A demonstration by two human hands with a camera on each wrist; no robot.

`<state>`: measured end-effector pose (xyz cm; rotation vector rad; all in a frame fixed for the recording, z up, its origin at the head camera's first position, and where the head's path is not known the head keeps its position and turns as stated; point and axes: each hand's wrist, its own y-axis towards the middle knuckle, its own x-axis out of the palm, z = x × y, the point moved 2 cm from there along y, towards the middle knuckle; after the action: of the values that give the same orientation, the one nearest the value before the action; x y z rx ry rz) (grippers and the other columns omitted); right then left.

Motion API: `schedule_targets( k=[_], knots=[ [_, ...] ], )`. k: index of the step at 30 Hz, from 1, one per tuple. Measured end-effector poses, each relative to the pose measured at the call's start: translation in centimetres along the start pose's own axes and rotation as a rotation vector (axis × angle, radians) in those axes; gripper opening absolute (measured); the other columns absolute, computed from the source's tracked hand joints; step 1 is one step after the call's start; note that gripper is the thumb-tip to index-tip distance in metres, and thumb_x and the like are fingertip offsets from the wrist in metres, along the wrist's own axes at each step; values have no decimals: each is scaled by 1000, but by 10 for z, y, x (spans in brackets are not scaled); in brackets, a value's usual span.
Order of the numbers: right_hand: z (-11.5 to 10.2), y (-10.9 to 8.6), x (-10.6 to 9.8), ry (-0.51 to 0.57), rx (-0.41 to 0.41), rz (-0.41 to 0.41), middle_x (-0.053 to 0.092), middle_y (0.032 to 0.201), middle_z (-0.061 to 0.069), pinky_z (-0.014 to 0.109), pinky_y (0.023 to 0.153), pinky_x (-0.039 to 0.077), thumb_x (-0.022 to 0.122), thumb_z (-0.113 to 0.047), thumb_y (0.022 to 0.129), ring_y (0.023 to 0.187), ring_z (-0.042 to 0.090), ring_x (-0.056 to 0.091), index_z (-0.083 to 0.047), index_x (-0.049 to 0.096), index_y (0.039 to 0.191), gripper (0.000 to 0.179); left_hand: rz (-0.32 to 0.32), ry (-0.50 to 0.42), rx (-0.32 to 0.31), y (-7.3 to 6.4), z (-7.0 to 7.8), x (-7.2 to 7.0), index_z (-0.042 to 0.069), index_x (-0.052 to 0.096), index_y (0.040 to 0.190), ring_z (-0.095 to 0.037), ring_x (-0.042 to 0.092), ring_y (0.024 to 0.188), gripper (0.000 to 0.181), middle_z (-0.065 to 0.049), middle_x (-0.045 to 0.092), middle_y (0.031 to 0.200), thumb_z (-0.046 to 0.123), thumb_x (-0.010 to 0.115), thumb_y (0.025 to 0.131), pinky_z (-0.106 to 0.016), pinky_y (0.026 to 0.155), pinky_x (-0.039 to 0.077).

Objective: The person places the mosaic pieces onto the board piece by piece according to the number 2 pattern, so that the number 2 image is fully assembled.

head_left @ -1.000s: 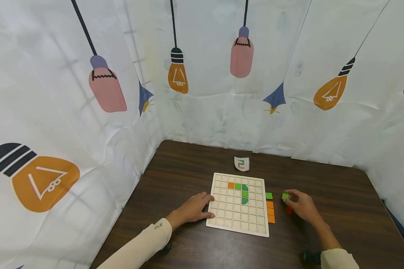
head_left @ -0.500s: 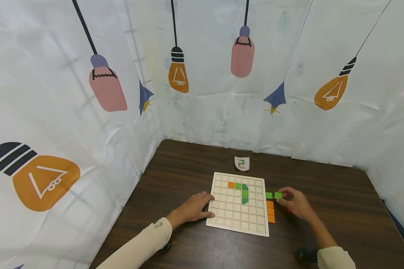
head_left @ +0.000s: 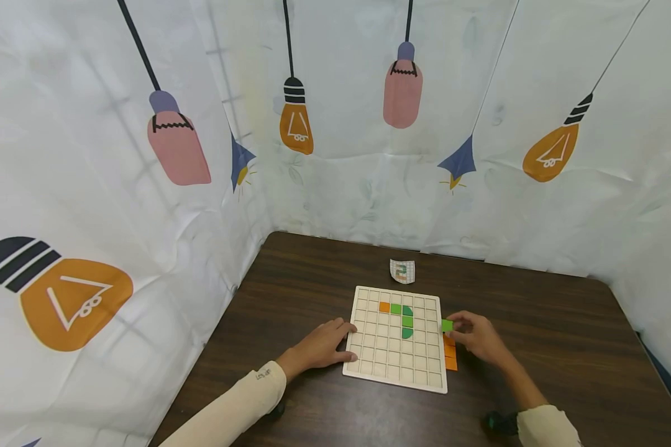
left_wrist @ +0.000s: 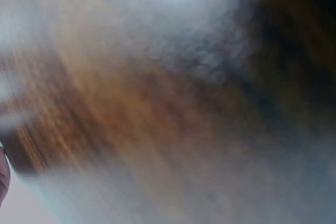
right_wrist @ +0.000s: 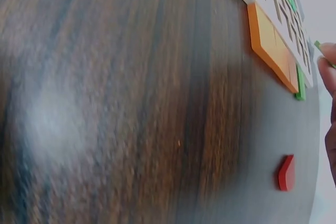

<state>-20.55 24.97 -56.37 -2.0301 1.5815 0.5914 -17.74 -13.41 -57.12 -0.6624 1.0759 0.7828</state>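
My left hand (head_left: 320,346) rests at the left edge of the cream gridded board (head_left: 388,366), its fingers and thumb touching the rim. Set in the board's cells are an orange square tile (head_left: 384,307), green squares (head_left: 407,321) and dark green rounded pieces (head_left: 407,333). Just off the right edge, my right hand (head_left: 478,335) pinches a green square tile (head_left: 447,325) between thumb and fingertips. Below it on the table lies another green tile (right_wrist: 300,83), mostly hidden in the head view. Orange tiles (head_left: 450,359) sit in a row against the board.
A small paper card (head_left: 402,272) printed with a gridded figure lies behind the board. On the dark wooden table (head_left: 302,273), a red piece (right_wrist: 286,172) shows in the right wrist view. A white printed curtain (head_left: 346,186) hangs around the table. The left wrist view is blurred.
My right hand has carried the green tile leftward, from near the red piece to beside the board's right edge. The left hand has stayed put.
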Motion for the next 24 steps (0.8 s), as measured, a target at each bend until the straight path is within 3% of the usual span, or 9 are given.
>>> schedule_targets(
  k=[11, 19, 24],
  knots=[
    [-11, 4, 15, 38, -87, -14, 66, 94, 9, 27, 54, 44, 76, -9, 89, 64, 12, 52, -2, 65, 115, 29, -6, 7, 3, 0, -1, 0, 20, 54, 138, -8, 50, 94, 63, 3, 56, 112, 59, 65, 91, -34, 90, 45],
    [-17, 7, 29, 86, -112, -34, 67, 92, 6, 24, 70, 53, 75, -8, 89, 80, 14, 62, -2, 67, 115, 28, -10, 3, 1, 1, -1, 0, 20, 54, 138, -9, 50, 94, 63, 3, 56, 112, 59, 65, 91, -33, 89, 45],
    [-22, 7, 36, 135, -153, -36, 69, 91, 7, 25, 69, 52, 75, -8, 89, 81, 12, 62, -1, 68, 114, 27, -13, 5, -4, 2, -1, 1, 20, 54, 138, -9, 50, 95, 63, 3, 56, 113, 60, 66, 90, -33, 90, 45]
  ],
)
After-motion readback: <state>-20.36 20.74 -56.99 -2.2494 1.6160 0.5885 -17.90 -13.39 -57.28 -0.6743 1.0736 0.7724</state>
